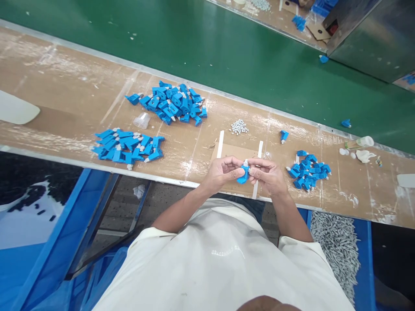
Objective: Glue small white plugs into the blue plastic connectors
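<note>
Close to the bench's front edge, my left hand [225, 173] pinches a small blue plastic piece with a white tip [242, 176] from its left side. My right hand [266, 174] closes on the same piece from the right, thumb and fingertips by its white end. The white tip points away from me. Under both hands lies a cardboard pad [238, 152] with white strips at its sides. Beyond it is a heap of tiny grey-white pellets [239, 127]. A single blue piece [284, 136] lies to the right of that heap.
Heaps of blue pieces lie at back left [175, 103], front left [128, 146] and right [309, 170]. A clear cup [142, 120] stands between the left heaps. A clear tube [359, 142] lies far right. A blue bin of grey parts [335, 246] sits below the bench. Behind runs a green surface [194, 56].
</note>
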The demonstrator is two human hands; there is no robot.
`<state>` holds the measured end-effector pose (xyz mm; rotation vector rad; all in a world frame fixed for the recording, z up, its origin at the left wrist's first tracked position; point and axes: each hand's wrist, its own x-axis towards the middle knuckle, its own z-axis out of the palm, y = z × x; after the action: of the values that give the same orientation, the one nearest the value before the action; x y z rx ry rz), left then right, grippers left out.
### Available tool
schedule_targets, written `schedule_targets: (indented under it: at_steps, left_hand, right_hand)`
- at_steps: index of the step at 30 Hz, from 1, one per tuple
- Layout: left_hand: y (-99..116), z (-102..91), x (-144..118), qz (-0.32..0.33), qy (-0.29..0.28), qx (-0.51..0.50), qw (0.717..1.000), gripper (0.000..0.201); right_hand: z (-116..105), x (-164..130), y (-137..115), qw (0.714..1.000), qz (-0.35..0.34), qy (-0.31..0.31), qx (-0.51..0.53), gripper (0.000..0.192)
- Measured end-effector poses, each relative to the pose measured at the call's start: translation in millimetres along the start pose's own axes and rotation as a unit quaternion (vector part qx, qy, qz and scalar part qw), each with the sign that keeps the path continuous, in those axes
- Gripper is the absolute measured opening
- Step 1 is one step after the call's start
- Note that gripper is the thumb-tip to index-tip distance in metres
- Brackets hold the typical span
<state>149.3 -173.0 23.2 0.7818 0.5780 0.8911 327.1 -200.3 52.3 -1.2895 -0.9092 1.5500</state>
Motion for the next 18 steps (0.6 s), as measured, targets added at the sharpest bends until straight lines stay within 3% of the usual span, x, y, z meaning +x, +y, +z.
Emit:
schedule_targets:
  at_steps: [8, 18]
  left_hand:
    - [-6.1, 9.6, -4.1, 0.015, 0.0, 0.004, 1.0, 0.041]
    - [-2.9, 8.0, -3.4, 0.02, -0.009, 0.038, 0.999, 0.042]
  right_hand:
    - [-6.9, -7.3, 4.8, 0.999, 0.01, 0.0, 0.034, 0.045]
    - [-10.6, -3.6, 5.1, 0.998, 0.026, -0.013, 0.049, 0.042]
